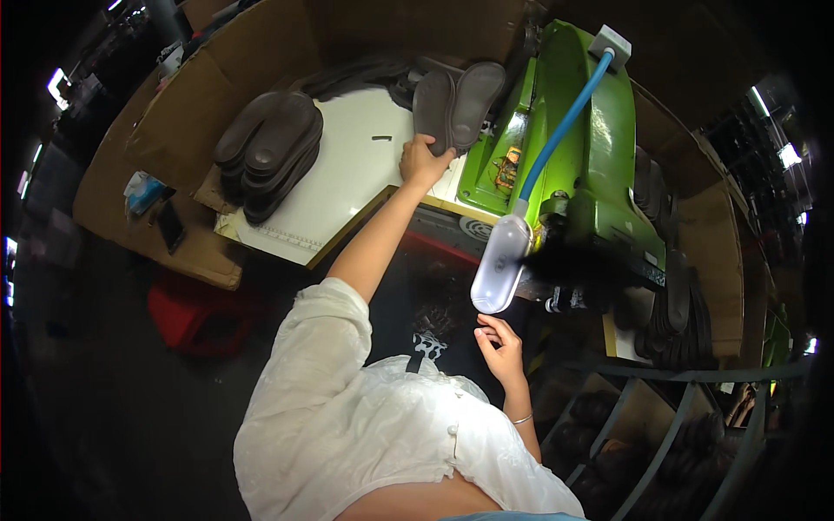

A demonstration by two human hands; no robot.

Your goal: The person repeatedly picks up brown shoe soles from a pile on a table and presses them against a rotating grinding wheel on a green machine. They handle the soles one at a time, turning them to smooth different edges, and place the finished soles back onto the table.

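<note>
My left hand (423,162) reaches across the white worktop and is closed on the near end of a dark grey-brown shoe sole (433,106). A second stack of soles (476,97) leans right beside it, next to the green machine. My right hand (501,349) is raised in front of my body, its fingers loosely bent with the thumb apart and nothing visible in them. Just beyond its fingertips hangs a lit, clear-covered lamp (498,273) on a blue flexible neck (565,122). Further left on the worktop sits a larger pile of soles (276,143).
The green machine (599,130) stands right of the white worktop (352,165), and cardboard walls (252,56) surround it. More soles (678,304) are stacked at the right above a metal rack (686,412). A phone (169,227) rests on cardboard at left; below is a red plastic object (195,317).
</note>
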